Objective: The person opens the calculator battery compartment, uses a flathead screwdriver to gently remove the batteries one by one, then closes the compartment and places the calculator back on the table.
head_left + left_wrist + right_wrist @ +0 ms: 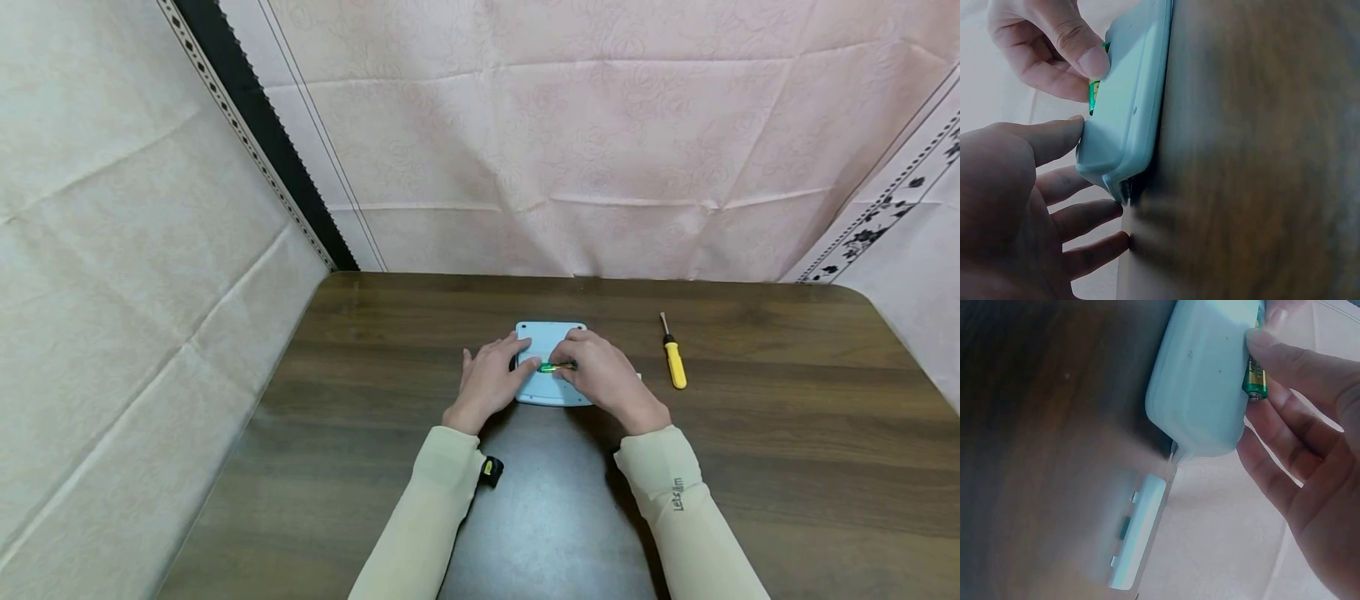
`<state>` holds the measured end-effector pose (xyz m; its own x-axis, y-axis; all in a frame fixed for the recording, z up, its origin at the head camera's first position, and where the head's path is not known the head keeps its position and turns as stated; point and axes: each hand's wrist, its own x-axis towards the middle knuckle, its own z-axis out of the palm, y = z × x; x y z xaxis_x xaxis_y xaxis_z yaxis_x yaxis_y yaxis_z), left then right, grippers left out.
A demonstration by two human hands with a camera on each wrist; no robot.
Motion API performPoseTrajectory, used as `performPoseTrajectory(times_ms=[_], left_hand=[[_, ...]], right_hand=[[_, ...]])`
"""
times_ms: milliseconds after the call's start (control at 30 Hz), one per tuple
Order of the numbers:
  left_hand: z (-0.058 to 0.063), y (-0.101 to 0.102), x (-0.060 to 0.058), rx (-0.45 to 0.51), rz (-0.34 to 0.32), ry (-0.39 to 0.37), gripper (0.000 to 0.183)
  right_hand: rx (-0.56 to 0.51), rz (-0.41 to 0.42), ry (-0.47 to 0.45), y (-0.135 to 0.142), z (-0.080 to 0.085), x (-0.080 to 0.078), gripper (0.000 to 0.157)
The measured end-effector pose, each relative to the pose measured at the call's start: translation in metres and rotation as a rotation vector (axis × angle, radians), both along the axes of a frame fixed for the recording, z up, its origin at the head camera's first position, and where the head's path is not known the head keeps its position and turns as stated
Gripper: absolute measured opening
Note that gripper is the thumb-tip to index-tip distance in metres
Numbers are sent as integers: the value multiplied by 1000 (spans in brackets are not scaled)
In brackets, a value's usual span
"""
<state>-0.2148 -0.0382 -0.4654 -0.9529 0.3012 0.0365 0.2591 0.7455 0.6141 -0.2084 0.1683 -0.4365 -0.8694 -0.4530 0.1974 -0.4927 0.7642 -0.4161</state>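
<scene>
Battery [1255,380] pinched in my right hand [602,372] needs level, gentle handling; my spread left hand [491,377] steadies the blue case [553,392].

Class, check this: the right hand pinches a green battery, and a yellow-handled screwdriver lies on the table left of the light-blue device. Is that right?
The side is wrong: the head view shows the yellow-handled screwdriver right of the light-blue device. The right hand does pinch the green battery.
</scene>
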Motion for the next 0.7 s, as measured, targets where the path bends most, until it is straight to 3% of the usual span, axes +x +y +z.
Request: performPoseTrajectory(times_ms=[300, 700], left_hand=[[0, 0, 0, -3, 7, -10, 50], [0, 1, -1, -1, 12, -10, 51]], right_hand=[[-67, 22, -3, 0, -3, -1, 11], [-63, 33, -7, 1, -2, -2, 9]])
